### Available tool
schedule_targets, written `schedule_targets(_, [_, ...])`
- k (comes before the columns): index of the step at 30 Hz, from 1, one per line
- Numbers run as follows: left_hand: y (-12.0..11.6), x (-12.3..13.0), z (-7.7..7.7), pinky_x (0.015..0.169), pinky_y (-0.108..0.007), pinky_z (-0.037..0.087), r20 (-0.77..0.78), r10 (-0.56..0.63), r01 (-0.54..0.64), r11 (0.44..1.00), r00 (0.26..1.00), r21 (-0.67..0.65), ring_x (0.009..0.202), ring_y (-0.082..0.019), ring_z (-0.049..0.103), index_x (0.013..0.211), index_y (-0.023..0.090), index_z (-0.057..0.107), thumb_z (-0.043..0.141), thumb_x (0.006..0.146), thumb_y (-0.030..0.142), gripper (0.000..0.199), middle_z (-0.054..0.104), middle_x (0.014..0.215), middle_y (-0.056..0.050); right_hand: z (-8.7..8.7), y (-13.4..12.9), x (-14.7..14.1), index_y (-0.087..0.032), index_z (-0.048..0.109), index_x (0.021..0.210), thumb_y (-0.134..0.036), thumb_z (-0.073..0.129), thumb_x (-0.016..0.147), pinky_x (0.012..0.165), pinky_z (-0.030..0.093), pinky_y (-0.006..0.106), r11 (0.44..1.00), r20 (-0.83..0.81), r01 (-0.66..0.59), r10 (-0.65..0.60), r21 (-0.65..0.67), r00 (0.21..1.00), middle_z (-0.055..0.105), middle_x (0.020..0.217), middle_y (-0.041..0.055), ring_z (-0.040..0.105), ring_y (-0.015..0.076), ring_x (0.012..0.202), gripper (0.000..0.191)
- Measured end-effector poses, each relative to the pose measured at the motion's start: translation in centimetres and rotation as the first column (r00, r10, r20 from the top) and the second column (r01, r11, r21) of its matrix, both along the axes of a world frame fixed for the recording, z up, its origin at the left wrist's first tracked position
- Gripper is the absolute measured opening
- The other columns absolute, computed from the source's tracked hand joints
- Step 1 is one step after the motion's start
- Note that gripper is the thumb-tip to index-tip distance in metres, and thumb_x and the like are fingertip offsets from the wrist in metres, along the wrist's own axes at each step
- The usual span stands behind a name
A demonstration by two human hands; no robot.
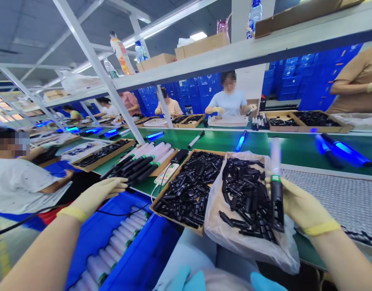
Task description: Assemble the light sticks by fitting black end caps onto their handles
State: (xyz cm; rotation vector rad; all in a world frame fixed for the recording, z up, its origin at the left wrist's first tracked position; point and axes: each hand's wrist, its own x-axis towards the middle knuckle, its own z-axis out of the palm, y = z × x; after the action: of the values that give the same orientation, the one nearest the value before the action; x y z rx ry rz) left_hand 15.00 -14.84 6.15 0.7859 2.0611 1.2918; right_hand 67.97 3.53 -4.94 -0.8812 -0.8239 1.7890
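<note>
My right hand [301,204], in a pale yellow glove, is wrapped round a light stick [276,190] with a white tube on top and a black handle below, held upright over the plastic-lined tray [214,226] of black parts. On the left, my left hand [104,194], also gloved, has its fingers stretched out beside the black handles of a pile of light sticks [142,165]. Nothing shows in its palm. Next to the lined tray, a cardboard tray [155,206] holds more small black parts.
A blue crate [125,279] of white tubes stands below my left arm. Lit blue sticks [241,141] lie on the green belt [216,141]. A white remote [166,173] with a cable lies near the pile. Other people work across the belt and at the left.
</note>
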Motion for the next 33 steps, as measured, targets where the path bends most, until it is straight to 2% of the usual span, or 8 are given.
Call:
schedule_targets(5, [1.7,-0.5,2.8,0.074,-0.017,0.05,-0.267,-0.029,0.054,0.995,0.963,0.089,0.083,-0.013,0.064,0.092,0.023,0.073,0.058,0.091,0.029,0.016,0.073,0.08,0.005,0.8,0.0,0.9,-0.023,0.068,0.097,-0.039,0.069,0.081,0.091,0.056,0.039,0.981,0.082,0.042,-0.058,0.188,0.995,0.067,0.112,0.0065,0.062,0.0236,0.108,0.022])
schedule_targets(9, [5.6,8.4,0.5,0.085,-0.034,0.053,-0.115,-0.405,0.42,0.857,0.907,0.299,0.091,-0.023,0.066,0.101,0.017,0.071,0.061,0.086,0.05,0.038,0.073,0.099,-0.008,3.6,-2.9,-5.2,-0.022,0.063,0.1,-0.039,0.072,0.081,0.087,0.056,0.041,0.968,0.13,-0.102,0.073,0.229,0.989,0.066,0.105,0.0048,0.063,0.0213,0.099,0.027])
schedule_targets(14, [8.3,20.6,-5.1,0.068,-0.034,0.055,0.332,-0.861,0.793,0.493,0.385,0.358,0.08,-0.024,0.068,0.116,0.019,0.064,0.068,0.078,0.058,0.055,0.069,0.097,-0.013,5.7,-5.7,-13.9,-0.017,0.06,0.106,-0.037,0.067,0.083,0.093,0.051,0.041,0.888,0.211,-0.185,0.102,0.421,0.972,0.066,0.11,0.0075,0.062,0.0217,0.103,0.031])
schedule_targets(16, [7.8,20.2,-5.9,0.05,-0.023,0.046,0.39,-0.836,0.77,0.525,0.386,0.363,0.052,-0.014,0.058,0.101,0.015,0.067,0.072,0.077,0.051,0.044,0.064,0.071,-0.006,5.3,-6.2,-15.1,-0.018,0.059,0.117,-0.036,0.066,0.084,0.102,0.046,0.041,0.854,0.282,-0.181,0.041,0.489,0.958,0.063,0.122,0.0085,0.058,0.0226,0.114,0.039])
schedule_targets(18, [7.0,16.8,-5.8,0.043,-0.018,0.037,0.43,-0.748,0.678,0.652,0.505,0.34,0.045,-0.009,0.051,0.097,0.013,0.067,0.074,0.078,0.041,0.034,0.058,0.062,-0.002,4.0,-6.7,-14.8,-0.021,0.054,0.13,-0.037,0.063,0.085,0.106,0.042,0.042,0.804,0.423,-0.161,-0.121,0.572,0.898,0.055,0.136,0.0085,0.052,0.0235,0.125,0.049])
schedule_targets(22, [5.2,8.9,-5.3,0.042,-0.014,0.036,0.554,-0.481,0.356,0.876,0.68,0.324,0.046,-0.005,0.047,0.084,0.014,0.06,0.073,0.078,0.038,0.029,0.052,0.061,0.002,0.5,-8.0,-12.5,-0.023,0.064,0.118,-0.044,0.056,0.087,0.106,0.043,0.045,0.795,0.706,-0.237,-0.305,0.558,0.639,0.061,0.128,0.0073,0.057,0.0257,0.118,0.039])
schedule_targets(26, [4.9,6.9,-6.9,0.039,-0.013,0.034,0.627,-0.413,0.254,0.909,0.66,0.331,0.043,-0.004,0.042,0.085,0.015,0.056,0.074,0.076,0.041,0.034,0.048,0.059,0.005,-1.1,-9.3,-9.8,-0.024,0.07,0.104,-0.046,0.05,0.087,0.104,0.044,0.045,0.783,0.793,-0.278,-0.4,0.556,0.46,0.068,0.115,0.0062,0.061,0.0264,0.11,0.034])
schedule_targets(33, [7.5,11.9,-8.2,0.038,-0.013,0.031,0.662,-0.465,0.271,0.884,0.588,0.381,0.041,-0.003,0.038,0.088,0.015,0.056,0.081,0.068,0.043,0.042,0.046,0.056,0.007,-0.2,-8.9,-3.7,-0.025,0.071,0.091,-0.045,0.048,0.083,0.085,0.051,0.046,0.79,0.83,-0.255,-0.539,0.558,0.146,0.07,0.101,0.0072,0.066,0.0284,0.092,0.031])
